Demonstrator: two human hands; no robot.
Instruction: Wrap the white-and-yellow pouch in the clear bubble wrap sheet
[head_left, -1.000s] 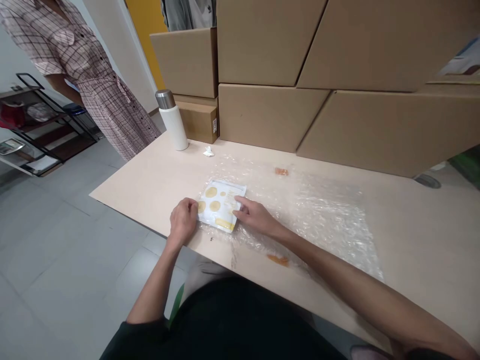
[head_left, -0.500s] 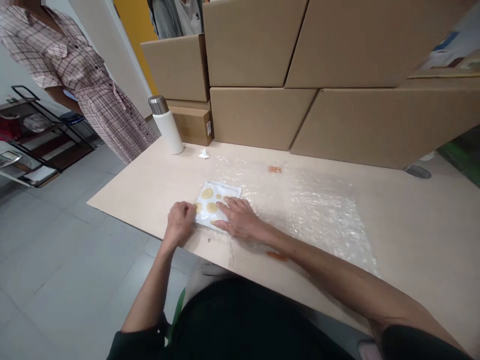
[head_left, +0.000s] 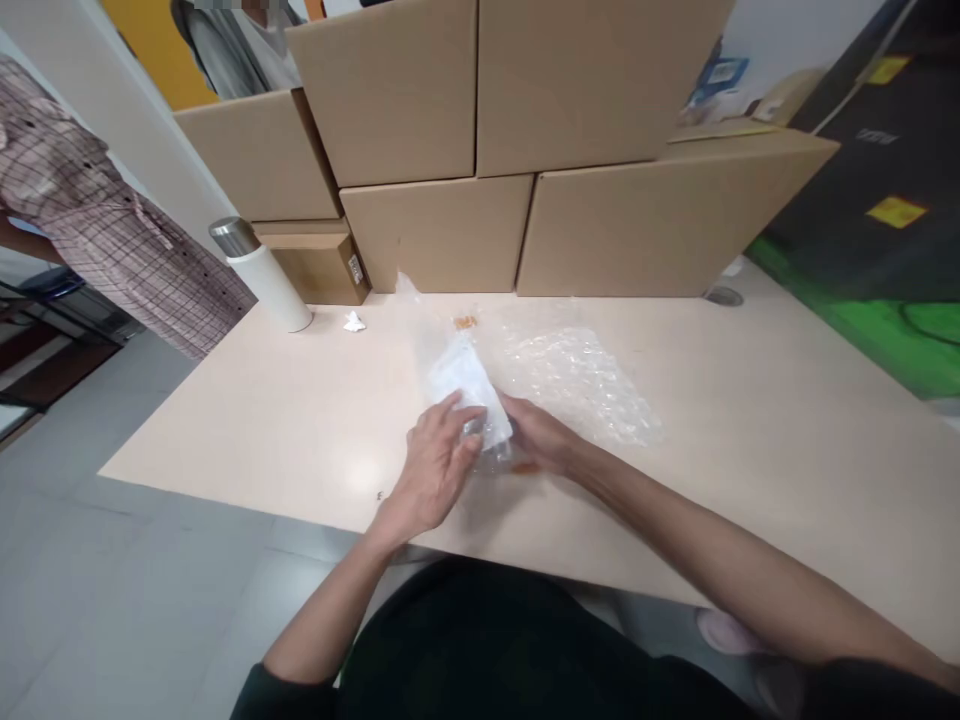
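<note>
A flat white packet [head_left: 469,377] is tilted up off the table, with clear bubble wrap [head_left: 577,375] around and under it. My left hand [head_left: 435,465] lies against the packet's near left side, its fingers apart and the thumb by the lower edge. From the right, my right hand [head_left: 544,435] grips the packet's edge together with the wrap; most of its fingers are hidden behind it. The rest of the bubble wrap spreads over the table to the right, with a piece of orange-brown tape [head_left: 465,322] at its far edge.
Cardboard boxes [head_left: 435,235] are stacked along the table's back edge. A white bottle with a metal cap [head_left: 270,285] and a crumpled white scrap [head_left: 354,322] stand at the back left. A person in a checked dress [head_left: 112,220] is beyond the table [head_left: 247,430].
The packet has turned and been lifted along with the wrap, and its yellow dots no longer show. My left hand moved onto it; my right hand shifted to its right edge. The view swung right.
</note>
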